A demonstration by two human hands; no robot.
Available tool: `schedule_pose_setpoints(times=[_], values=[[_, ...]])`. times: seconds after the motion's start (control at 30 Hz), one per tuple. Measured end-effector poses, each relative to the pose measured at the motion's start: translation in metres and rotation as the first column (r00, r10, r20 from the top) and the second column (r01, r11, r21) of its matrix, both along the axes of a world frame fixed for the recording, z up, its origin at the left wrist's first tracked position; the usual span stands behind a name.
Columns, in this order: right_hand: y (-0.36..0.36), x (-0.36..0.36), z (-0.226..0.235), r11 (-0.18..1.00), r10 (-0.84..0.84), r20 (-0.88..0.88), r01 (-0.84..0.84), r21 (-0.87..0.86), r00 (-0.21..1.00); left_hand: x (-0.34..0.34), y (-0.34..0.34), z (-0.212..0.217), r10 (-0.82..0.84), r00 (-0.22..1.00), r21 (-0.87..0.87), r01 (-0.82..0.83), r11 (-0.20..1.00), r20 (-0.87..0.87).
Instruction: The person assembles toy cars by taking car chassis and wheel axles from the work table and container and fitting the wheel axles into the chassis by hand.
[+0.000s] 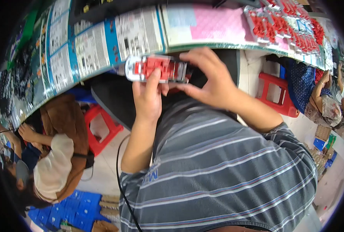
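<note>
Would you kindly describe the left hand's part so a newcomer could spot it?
Find the long table. At its near edge, the left hand grips a red part with a pale rounded end, the right hand at its other end. Unlike the red pieces on the table, it is held in the air.

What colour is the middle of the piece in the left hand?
The piece is red in the middle, best seen in the head view.

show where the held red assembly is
In the head view, the held red assembly is slightly left of upper centre, in the left hand, pictured just below the table.
</note>
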State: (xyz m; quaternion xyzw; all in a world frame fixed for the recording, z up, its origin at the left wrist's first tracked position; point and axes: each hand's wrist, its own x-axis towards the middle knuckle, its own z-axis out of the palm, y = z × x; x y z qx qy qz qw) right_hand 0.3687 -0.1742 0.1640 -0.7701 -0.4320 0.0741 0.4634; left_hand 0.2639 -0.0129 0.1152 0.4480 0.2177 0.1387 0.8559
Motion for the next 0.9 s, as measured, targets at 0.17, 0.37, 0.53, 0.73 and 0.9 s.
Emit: schedule_pose_setpoints(times=[0.17, 0.37, 0.53, 0.73, 0.9], values=[[-0.002, 0.005, -0.003, 1.000, 0.021, -0.090, -0.021, 0.005, 0.996, 0.004, 0.001, 0.006, 0.017, 0.998, -0.035, -0.019, 0.999, -0.054], [-0.031, 0.041, 0.019, 0.996, -0.080, -0.023, 0.081, 0.046, 0.997, 0.012, 0.010, 0.015, 0.059, 0.997, -0.032, -0.060, 0.998, -0.046], [-0.067, 0.128, 0.030, 0.916, -0.345, -0.174, 0.371, 0.152, 0.922, 0.017, 0.027, 0.017, 0.082, 0.997, -0.005, -0.082, 0.997, -0.011], [-0.058, 0.222, 0.101, 0.694, -0.536, 0.623, 0.717, -0.057, 0.569, 0.032, 0.035, 0.007, 0.032, 0.999, -0.018, -0.032, 0.999, 0.018], [-0.044, 0.217, 0.069, 0.908, -0.385, 0.176, 0.406, -0.103, 0.906, 0.029, 0.034, 0.011, 0.084, 0.996, 0.014, -0.084, 0.996, -0.032]])
